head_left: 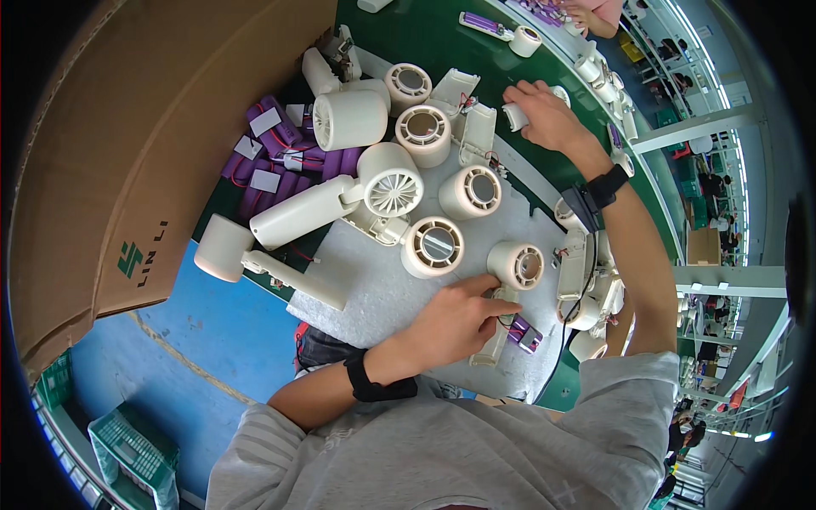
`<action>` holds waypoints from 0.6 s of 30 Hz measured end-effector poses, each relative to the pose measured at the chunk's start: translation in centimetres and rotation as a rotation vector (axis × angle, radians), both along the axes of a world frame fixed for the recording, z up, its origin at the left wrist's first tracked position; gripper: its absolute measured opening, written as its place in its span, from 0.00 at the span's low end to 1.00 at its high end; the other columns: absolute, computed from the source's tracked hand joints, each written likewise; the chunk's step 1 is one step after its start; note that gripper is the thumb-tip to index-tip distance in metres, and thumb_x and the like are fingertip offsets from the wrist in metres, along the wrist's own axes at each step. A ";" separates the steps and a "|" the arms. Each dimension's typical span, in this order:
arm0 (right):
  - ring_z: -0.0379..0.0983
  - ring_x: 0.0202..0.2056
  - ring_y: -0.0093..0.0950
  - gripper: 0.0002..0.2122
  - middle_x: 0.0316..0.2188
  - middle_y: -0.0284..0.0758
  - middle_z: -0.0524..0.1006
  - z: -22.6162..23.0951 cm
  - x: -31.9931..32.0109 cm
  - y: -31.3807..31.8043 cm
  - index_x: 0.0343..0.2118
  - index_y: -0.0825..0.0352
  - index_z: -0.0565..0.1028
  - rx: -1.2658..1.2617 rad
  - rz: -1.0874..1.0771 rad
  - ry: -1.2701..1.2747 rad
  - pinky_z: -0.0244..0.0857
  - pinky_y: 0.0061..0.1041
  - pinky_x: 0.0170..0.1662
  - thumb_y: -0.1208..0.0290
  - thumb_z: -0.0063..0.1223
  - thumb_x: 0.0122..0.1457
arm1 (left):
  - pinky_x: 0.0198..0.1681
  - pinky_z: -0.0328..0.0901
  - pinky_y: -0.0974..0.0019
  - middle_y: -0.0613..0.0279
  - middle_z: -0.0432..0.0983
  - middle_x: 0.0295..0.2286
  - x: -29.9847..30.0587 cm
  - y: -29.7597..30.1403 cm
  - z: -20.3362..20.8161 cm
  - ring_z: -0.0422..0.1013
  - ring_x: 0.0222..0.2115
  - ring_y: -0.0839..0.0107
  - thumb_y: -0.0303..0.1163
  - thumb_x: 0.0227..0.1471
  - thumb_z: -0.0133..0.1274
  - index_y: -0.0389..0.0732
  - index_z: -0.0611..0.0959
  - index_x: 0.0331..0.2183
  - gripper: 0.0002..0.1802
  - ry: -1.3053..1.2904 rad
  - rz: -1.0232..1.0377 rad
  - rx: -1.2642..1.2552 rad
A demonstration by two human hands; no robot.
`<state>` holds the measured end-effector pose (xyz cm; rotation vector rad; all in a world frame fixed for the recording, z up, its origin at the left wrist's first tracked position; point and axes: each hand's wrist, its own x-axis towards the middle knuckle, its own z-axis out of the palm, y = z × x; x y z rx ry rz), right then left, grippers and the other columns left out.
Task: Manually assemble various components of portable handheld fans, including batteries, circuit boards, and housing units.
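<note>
My left hand (459, 319) is closed on the opened handle of a white handheld fan (516, 265), on the grey mat near me. The fan's round head points away from me, and a purple battery (524, 334) with wires lies beside the handle. Reaching to the far right over the green table, my right hand (548, 115) has its fingers curled over a white plastic part (514, 116); most of it is hidden under the palm. Several more fans stand left of my left hand, among them one with its round grille (393, 191) showing.
Purple battery packs (272, 140) are heaped beside a large cardboard box (127, 153) on the left. More opened fans (578, 314) crowd the right edge of the grey mat (365, 272). Across the green table lies another fan (525, 41), near a co-worker's hand (582, 17).
</note>
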<state>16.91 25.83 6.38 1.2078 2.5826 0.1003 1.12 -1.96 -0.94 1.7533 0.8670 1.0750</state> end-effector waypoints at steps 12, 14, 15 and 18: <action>0.71 0.44 0.31 0.24 0.44 0.37 0.73 7.4 1.1 -11.6 0.52 0.67 0.70 -0.363 -0.306 0.535 0.66 0.27 0.48 0.77 0.60 0.49 | 0.33 0.71 0.64 0.56 0.76 0.37 -0.1 -0.2 -0.1 0.75 0.30 0.62 0.18 0.38 0.55 0.46 0.86 0.37 0.21 0.005 0.003 -0.016; 0.72 0.42 0.28 0.25 0.42 0.37 0.73 10.7 1.1 -17.5 0.51 0.68 0.70 -0.645 -0.529 0.555 0.67 0.26 0.46 0.75 0.63 0.48 | 0.33 0.71 0.64 0.56 0.76 0.36 -0.2 0.3 0.2 0.75 0.30 0.62 0.18 0.37 0.55 0.46 0.86 0.37 0.21 0.012 0.005 -0.031; 0.72 0.41 0.28 0.26 0.42 0.37 0.74 11.6 2.1 -20.4 0.51 0.67 0.70 -0.706 -0.514 0.480 0.67 0.25 0.46 0.75 0.64 0.47 | 0.33 0.71 0.64 0.56 0.76 0.36 0.1 0.4 0.4 0.75 0.30 0.62 0.18 0.37 0.55 0.46 0.86 0.37 0.21 0.002 -0.051 -0.058; 0.72 0.41 0.33 0.24 0.41 0.38 0.74 8.4 3.4 -27.1 0.48 0.67 0.72 -0.711 -0.481 0.502 0.67 0.28 0.46 0.77 0.65 0.45 | 0.33 0.71 0.64 0.56 0.76 0.37 0.2 0.3 0.0 0.75 0.30 0.62 0.17 0.38 0.55 0.46 0.86 0.36 0.21 0.014 0.030 -0.052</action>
